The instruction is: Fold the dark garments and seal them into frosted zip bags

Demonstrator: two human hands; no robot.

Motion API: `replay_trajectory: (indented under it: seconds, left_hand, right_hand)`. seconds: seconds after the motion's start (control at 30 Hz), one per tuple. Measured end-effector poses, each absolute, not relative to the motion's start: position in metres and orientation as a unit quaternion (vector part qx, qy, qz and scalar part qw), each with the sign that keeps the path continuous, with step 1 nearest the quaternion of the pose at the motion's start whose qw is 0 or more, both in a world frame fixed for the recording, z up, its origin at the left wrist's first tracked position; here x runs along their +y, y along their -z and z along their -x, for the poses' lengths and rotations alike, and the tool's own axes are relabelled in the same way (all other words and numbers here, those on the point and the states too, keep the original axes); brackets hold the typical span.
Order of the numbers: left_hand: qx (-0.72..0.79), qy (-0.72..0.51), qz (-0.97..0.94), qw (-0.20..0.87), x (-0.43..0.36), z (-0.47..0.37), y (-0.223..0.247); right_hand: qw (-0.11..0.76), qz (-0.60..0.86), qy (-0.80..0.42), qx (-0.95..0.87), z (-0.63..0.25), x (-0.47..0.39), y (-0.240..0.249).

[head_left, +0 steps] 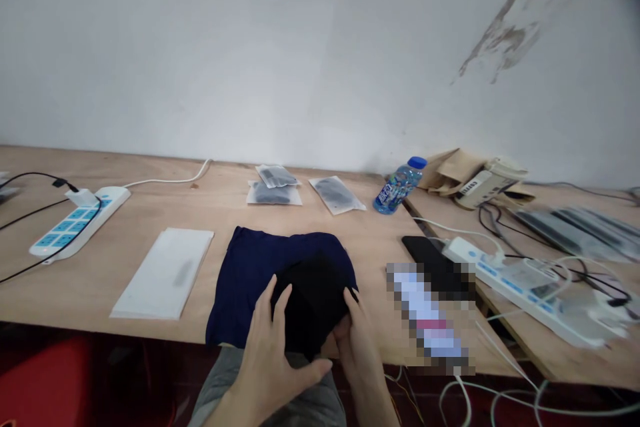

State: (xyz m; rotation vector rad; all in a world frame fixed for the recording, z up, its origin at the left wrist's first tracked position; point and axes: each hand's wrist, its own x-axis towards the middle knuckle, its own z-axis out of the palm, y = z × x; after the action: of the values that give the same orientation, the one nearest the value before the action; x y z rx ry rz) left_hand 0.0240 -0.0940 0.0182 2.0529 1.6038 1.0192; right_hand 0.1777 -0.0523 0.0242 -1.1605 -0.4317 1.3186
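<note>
A dark blue piece of fabric (250,273) lies spread at the table's front edge. Over its right part sits a folded or bunched black cloth (313,303), whose exact kind I cannot make out. My left hand (275,347) rests against the near left side of the black cloth, fingers apart and thumb stretched out to the right. On the other side, my right hand (353,333) has the cloth's right edge pinched, with some fingertips hidden beneath it.
To the left lie a stack of white bags (165,273) and a power strip (83,223). Several packets (335,193) lie at the back near a blue-capped bottle (400,185). A pixelated phone (427,317), another power strip (525,293) and cables are at right.
</note>
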Motion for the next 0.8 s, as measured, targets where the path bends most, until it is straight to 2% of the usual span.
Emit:
replay_trajectory:
  seconds: [0.1,0.17,0.3,0.37,0.43,0.63,0.8]
  left_hand:
    - [0.557,-0.346,-0.73,0.195,-0.091,-0.027,-0.017]
    - [0.563,-0.334,-0.729,0.197,-0.089,-0.028,-0.011]
    - [0.587,-0.3,-0.73,0.182,-0.093,-0.023,0.009]
    - [0.594,-0.292,-0.73,0.17,-0.097,-0.019,0.016]
    - [0.597,-0.297,-0.726,0.166,-0.1,-0.015,0.019]
    - [0.622,-0.31,-0.692,0.198,-0.097,-0.007,0.008]
    - [0.594,-0.352,-0.677,0.253,-0.084,0.003,-0.008]
  right_hand:
    - [0.604,0.486,-0.602,-0.19,-0.178,-0.058,-0.016]
    - [0.59,0.529,-0.565,-0.23,-0.182,-0.058,-0.006]
    - [0.559,0.657,-0.32,-0.391,-0.198,-0.056,0.01]
    - [0.514,0.664,-0.2,-0.505,-0.204,-0.057,0.009]
    - [0.456,0.633,-0.136,-0.61,-0.205,-0.061,0.001]
    - [0.3,0.556,-0.134,-0.764,-0.184,-0.076,-0.017]
    - [0.266,0.516,-0.197,-0.79,-0.18,-0.082,-0.026]
